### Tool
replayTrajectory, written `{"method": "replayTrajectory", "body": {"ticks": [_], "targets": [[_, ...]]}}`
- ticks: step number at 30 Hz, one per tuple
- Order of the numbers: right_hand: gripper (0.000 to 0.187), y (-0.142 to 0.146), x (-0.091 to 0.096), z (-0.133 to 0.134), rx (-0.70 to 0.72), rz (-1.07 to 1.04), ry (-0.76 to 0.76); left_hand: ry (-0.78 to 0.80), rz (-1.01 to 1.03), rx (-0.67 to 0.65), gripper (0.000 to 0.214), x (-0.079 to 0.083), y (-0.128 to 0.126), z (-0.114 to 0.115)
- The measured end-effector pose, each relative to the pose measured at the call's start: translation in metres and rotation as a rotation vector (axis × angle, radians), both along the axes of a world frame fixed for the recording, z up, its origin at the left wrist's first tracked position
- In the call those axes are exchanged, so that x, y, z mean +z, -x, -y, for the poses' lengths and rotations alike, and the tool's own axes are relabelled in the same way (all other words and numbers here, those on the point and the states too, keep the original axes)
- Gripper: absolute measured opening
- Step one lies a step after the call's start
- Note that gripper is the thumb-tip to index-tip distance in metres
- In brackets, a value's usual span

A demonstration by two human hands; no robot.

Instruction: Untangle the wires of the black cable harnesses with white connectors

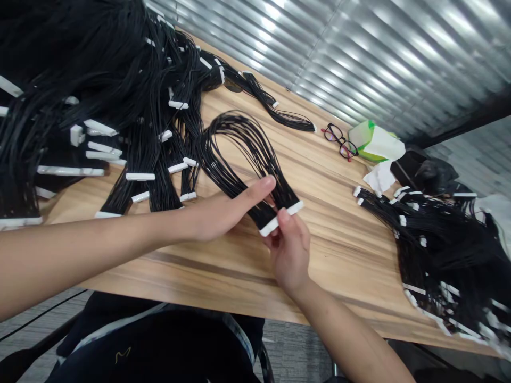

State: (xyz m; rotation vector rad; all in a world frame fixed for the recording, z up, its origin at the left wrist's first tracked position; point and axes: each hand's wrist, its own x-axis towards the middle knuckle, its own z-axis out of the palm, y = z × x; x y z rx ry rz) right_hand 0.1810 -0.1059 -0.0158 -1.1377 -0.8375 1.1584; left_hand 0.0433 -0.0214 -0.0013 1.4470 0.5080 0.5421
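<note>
A wire harness of many thin black wires [239, 125] curves in a loop above the wooden table, its end a long white connector [281, 218]. My right hand [291, 250] pinches that white connector between thumb and fingers. Across the wires just behind the connector lies the thumb of my left hand [231, 210]; its other fingers are hidden beneath the wires, closed around them. The far part of the loop reaches back toward the large heap at the left.
A big heap of black wire harnesses [99, 69] with white connectors covers the table's left side. Another pile [447, 239] lies at the right. Glasses [340, 141], a green-and-white tissue pack [375, 141] and a few harnesses [275, 111] lie along the back, before a corrugated metal wall [319, 48].
</note>
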Motion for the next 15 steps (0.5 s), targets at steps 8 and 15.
{"method": "replayTrajectory", "body": {"ticks": [8,15], "targets": [[0.053,-0.012,0.015,-0.007,-0.211,0.102,-0.062,-0.883,-0.243,0.213,0.039,0.018,0.017,-0.012],[0.048,-0.005,0.008,-0.006,-0.129,0.099,-0.047,-0.955,-0.305,0.227,0.039,0.021,0.016,-0.016]]}}
